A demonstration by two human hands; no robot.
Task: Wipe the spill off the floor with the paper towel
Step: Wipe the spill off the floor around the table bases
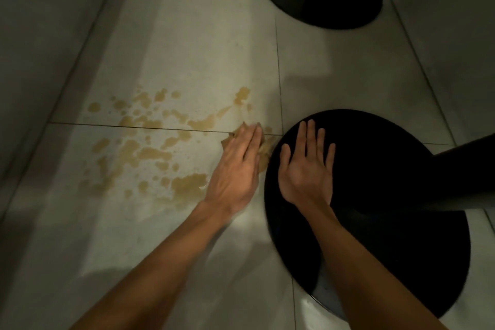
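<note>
Your right hand (pixel 305 169) lies splayed on the round black base (pixel 388 236), while your left hand (pixel 235 166), fingers straight, pins the soggy, probably tear-prone tan paper towel (pixel 265 147) by its middle, centre frame.

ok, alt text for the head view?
Left hand presses a paper towel flat on a tan spill on the tiled floor. Right hand rests flat on a black round base.

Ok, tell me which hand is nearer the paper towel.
Left. The left hand presses flat on the paper towel; the right hand lies apart from it, flat on the black round base.
</note>
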